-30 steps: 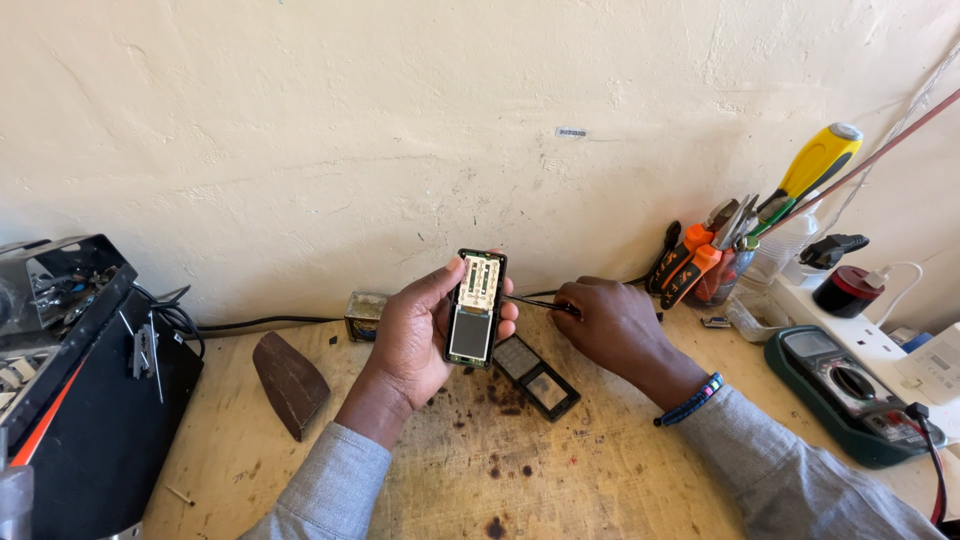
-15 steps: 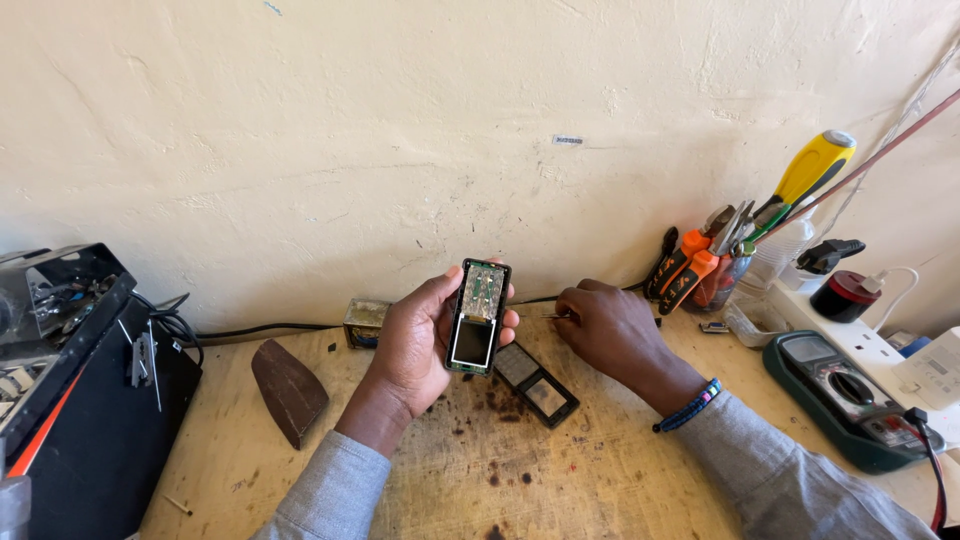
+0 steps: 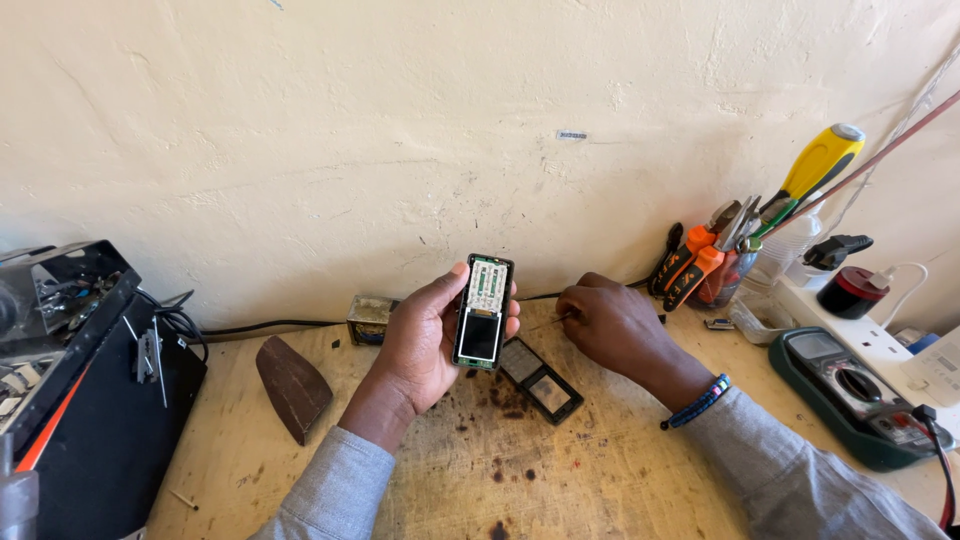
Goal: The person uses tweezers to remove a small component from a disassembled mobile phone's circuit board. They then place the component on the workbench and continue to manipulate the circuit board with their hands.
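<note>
Two hands are seen over a scuffed wooden bench (image 3: 560, 480) set against a plaster wall. An opened-up little phone (image 3: 483, 311), green circuit board exposed with a dark screen on its lower half, is held upright in the left hand (image 3: 425, 340), pinched between the thumb on one side and the fingers curled round the other. The right hand (image 3: 612, 322) is rested on the bench just beside it, closed loosely around a thin metal tool (image 3: 549, 322) whose tip is pointed toward the phone; how tight that grip is can't really be told.

A black phone cover (image 3: 540, 379) is laid flat on the bench right between the two wrists, under the held phone. Off to the left, a dark iron soleplate (image 3: 292, 385) and a small boxy transformer (image 3: 371, 318) are parked near the wall, with a black toolbox (image 3: 90, 400) at the edge. To the right, a cup of pliers and screwdrivers (image 3: 735, 262), a green multimeter (image 3: 850, 385) and a white power strip (image 3: 880, 335) are crowded together, well apart from the phone.
</note>
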